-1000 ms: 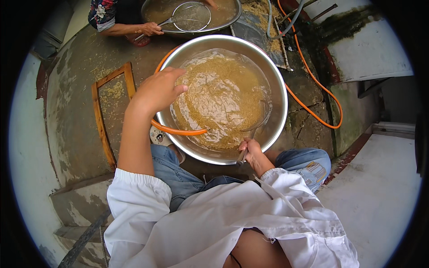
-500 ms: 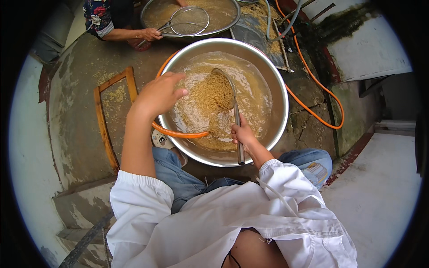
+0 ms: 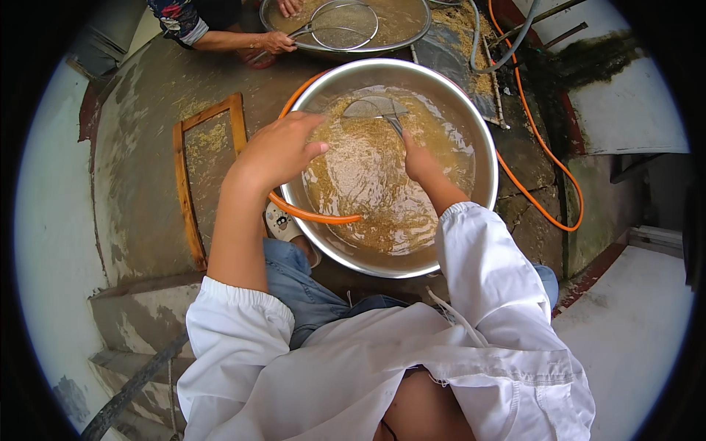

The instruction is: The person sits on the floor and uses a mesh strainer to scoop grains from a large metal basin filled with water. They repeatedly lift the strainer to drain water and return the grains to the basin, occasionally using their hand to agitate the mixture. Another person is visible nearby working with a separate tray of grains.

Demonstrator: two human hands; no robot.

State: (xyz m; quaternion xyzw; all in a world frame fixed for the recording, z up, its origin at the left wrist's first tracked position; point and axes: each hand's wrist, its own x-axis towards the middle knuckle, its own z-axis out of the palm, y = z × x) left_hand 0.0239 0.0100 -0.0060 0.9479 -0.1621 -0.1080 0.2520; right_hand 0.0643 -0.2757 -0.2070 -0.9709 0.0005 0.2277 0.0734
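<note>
A large metal basin (image 3: 482, 169) holds cloudy water with tan grain (image 3: 360, 173) floating and swirling in it. In my right hand (image 3: 421, 158) is the handle of a round mesh strainer (image 3: 375, 107), whose bowl lies partly under the water toward the basin's far side. My left hand (image 3: 283, 151) hovers by the basin's left rim, its fingers stretched out and the thumb apart, holding nothing. Below that hand an orange hose (image 3: 316, 217) crosses the rim, its end over the water.
At the far side, a co-worker's hand (image 3: 278, 42) grips another mesh strainer (image 3: 346, 23) over a second metal basin (image 3: 421, 33). A wooden frame (image 3: 189, 191) lies on the floor at left. More orange hose (image 3: 555, 163) curves along the right, near a wall.
My right hand has moved up and away with the strainer. The grain heaped in its bowl is gone from it, and the bowl now sits in the water. My left hand stays much the same.
</note>
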